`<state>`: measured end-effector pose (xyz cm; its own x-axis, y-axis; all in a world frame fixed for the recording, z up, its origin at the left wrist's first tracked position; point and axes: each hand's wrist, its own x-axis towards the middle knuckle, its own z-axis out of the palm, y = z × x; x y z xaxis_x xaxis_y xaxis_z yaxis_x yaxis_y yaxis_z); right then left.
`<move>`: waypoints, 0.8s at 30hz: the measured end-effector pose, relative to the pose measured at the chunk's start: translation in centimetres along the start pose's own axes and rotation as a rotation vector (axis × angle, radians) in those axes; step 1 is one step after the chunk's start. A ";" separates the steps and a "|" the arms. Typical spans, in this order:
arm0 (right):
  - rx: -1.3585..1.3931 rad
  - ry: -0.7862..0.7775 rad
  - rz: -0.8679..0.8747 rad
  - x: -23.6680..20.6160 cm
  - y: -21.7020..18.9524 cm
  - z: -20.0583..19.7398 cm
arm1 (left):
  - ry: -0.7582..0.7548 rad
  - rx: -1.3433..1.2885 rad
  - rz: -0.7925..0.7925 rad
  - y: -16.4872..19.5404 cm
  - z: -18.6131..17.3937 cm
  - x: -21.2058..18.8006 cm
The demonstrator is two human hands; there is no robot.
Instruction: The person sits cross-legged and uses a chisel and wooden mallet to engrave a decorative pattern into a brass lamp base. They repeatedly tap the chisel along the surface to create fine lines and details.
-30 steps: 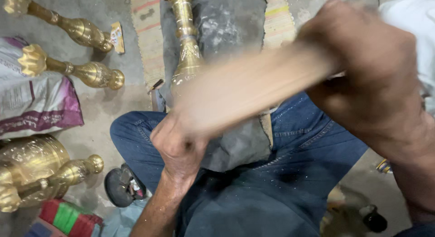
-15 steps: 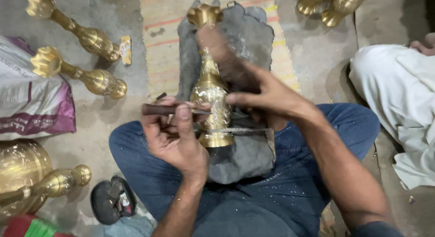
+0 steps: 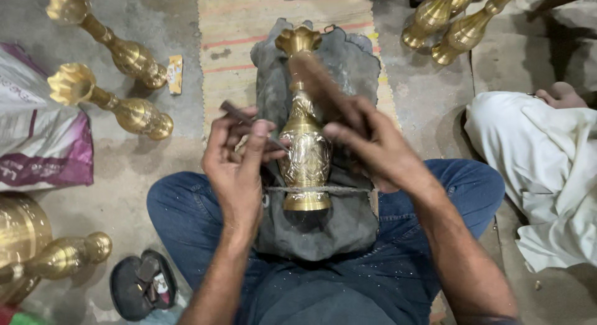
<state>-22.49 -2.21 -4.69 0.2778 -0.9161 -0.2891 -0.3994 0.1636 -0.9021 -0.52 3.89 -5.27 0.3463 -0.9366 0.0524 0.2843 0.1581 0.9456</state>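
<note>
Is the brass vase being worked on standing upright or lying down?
Lying down. The brass vase rests lengthwise on a grey cloth over the person's lap, flared mouth pointing away, base toward the body, with a cord across its foot.

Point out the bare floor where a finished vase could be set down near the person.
Bare concrete lies between the two brass vases at left and the striped mat. More lies between the grey cloth, the brass vases at top right and the white-clothed person. The lap is crowded by left hand, right hand and engraved vase.

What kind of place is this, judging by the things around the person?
Probably a small metalwork workshop, with work done seated on the floor. A brass vase lies on a grey cloth across the lap, more brass vases lie on the concrete floor, and the left hand holds a thin tool.
</note>
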 end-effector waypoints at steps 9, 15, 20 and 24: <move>-0.515 0.364 -0.316 -1.3 -1.0 -3.2 | -0.654 0.667 0.180 2.9 2.4 4.7; -0.526 0.420 -0.402 -3.7 -1.4 -4.4 | -0.741 0.700 0.295 3.5 2.4 5.3; -0.598 0.561 -0.486 -4.1 -1.9 -5.6 | -0.754 0.689 0.398 3.2 2.1 5.2; -0.241 0.614 -0.354 -4.1 -1.9 -5.8 | -0.782 0.665 0.452 3.4 2.1 4.8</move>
<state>-27.93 -0.87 0.09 -0.0842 -0.9503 0.2998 -0.5770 -0.1988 -0.7922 0.27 -0.75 -1.17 -0.4268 -0.8109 0.4003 -0.3406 0.5542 0.7595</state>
